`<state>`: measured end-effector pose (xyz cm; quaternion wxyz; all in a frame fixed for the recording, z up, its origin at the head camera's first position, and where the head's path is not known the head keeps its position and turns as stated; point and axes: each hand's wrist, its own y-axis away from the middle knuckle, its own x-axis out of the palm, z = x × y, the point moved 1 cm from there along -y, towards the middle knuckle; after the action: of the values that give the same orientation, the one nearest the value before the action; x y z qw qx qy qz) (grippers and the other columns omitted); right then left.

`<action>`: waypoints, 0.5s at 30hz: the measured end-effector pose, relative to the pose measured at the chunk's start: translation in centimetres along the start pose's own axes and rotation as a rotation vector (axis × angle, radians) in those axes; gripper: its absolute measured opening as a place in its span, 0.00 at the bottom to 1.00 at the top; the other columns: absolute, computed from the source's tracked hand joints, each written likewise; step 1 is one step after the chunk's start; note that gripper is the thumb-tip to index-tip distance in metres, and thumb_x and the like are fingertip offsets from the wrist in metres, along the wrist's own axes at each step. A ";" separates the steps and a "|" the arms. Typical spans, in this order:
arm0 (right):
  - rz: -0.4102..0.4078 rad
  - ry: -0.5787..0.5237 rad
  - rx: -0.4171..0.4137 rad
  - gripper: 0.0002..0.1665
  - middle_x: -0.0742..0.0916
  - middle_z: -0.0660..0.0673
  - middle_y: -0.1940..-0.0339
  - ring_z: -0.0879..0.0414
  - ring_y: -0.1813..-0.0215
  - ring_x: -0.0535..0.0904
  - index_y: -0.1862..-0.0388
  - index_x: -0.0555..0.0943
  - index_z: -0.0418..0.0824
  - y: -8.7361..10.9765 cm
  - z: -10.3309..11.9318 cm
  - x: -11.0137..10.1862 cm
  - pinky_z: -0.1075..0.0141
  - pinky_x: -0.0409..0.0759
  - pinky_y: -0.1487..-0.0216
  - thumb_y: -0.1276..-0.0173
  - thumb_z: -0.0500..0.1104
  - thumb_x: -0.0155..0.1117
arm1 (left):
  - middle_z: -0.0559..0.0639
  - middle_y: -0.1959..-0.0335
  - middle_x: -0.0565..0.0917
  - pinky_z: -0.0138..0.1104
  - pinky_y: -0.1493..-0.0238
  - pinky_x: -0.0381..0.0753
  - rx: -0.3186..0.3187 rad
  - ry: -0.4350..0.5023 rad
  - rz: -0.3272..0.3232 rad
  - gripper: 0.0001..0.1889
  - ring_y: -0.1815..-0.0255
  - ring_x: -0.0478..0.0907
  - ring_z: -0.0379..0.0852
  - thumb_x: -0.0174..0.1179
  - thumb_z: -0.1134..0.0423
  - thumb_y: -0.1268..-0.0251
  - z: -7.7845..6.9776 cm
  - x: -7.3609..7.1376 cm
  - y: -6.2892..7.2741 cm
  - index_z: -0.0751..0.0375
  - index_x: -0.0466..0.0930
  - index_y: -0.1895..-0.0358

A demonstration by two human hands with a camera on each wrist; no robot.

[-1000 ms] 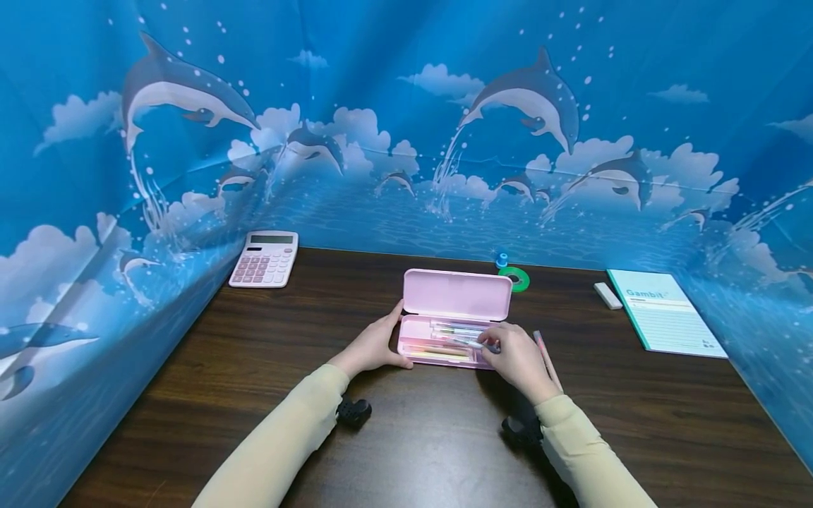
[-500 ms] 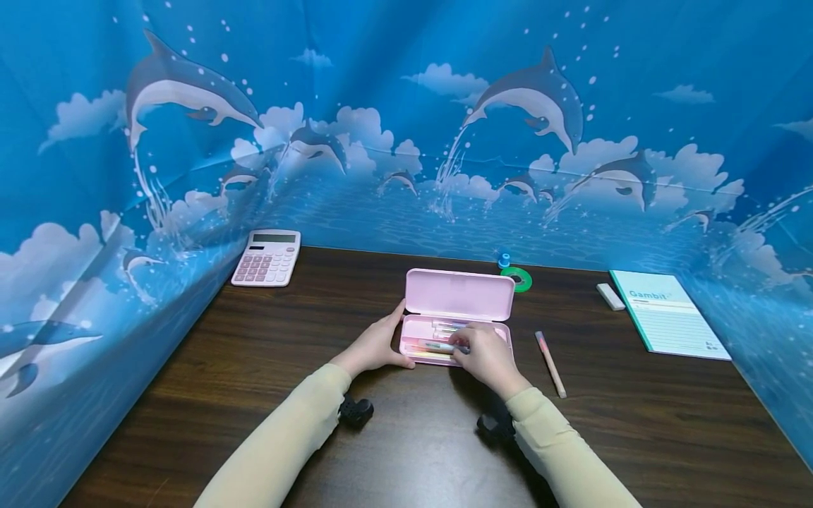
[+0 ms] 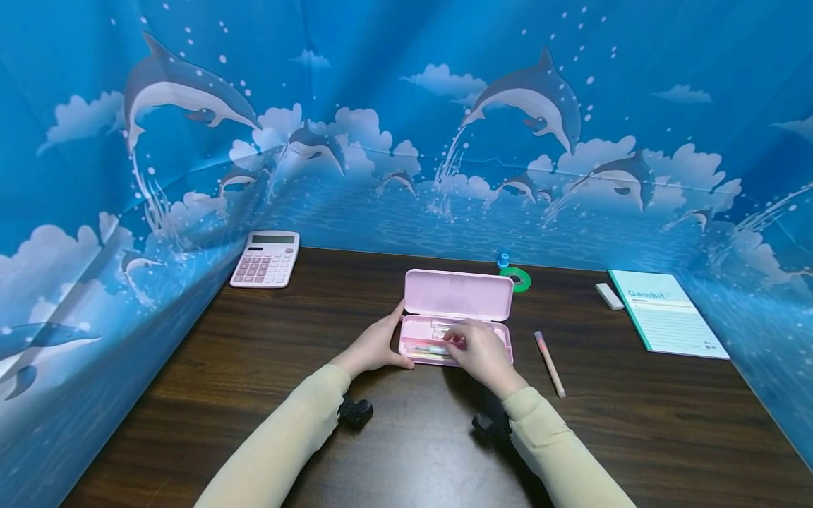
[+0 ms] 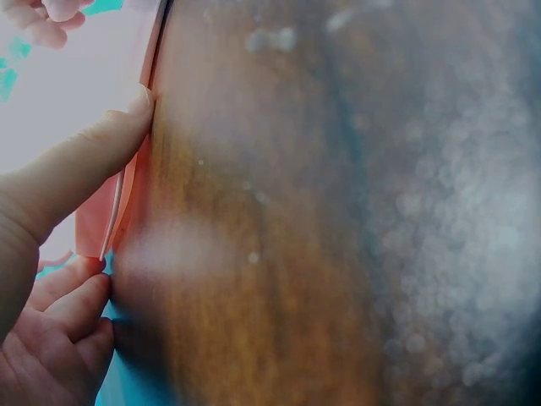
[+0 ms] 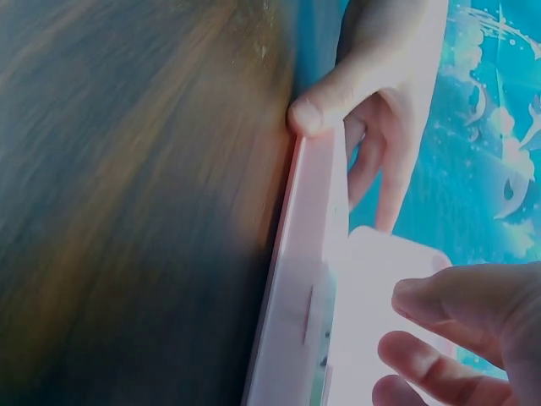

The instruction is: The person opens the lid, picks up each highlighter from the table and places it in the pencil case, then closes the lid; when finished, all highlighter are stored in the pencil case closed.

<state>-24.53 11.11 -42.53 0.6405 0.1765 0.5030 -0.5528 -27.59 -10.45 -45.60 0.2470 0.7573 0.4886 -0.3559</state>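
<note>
A pink pencil case [image 3: 457, 295] lies with its lid raised in the middle of the table. My left hand [image 3: 375, 346] grips its left end, thumb at the front wall and fingers behind, as the left wrist view also shows. Several pens [image 3: 427, 351] lie inside the tray. Over the tray is my right hand [image 3: 480, 353], its fingers bent loosely downward and hiding part of the contents. In the right wrist view a gap shows between the thumb [image 5: 423, 296] and the fingers, with nothing held there.
Right of the case lies a pink-tipped pen [image 3: 550, 364]. Behind it are a green tape roll [image 3: 522, 280] and a small blue object [image 3: 503, 260]. A white eraser [image 3: 609, 296] and a notepad [image 3: 670, 314] are at right, a calculator [image 3: 265, 259] at back left.
My right hand has moved left over the tray with a pen, set it down among the others and let it go. The left hand keeps its grip on the case.
</note>
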 end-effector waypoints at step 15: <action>-0.025 -0.009 0.104 0.04 0.83 0.47 0.72 0.57 0.72 0.74 0.68 0.85 0.41 1.6 -2.7 -2.5 0.66 0.76 0.69 0.42 0.37 0.69 | 0.58 0.28 0.62 0.48 0.33 0.63 -0.013 -0.003 -0.005 0.65 0.29 0.60 0.56 0.77 0.51 0.59 -0.1 0.0 0.0 0.59 0.36 0.23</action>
<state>-24.05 15.08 -42.13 0.6259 0.2009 0.4729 -0.5868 -27.52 -10.37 -45.48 0.2518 0.7539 0.4926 -0.3544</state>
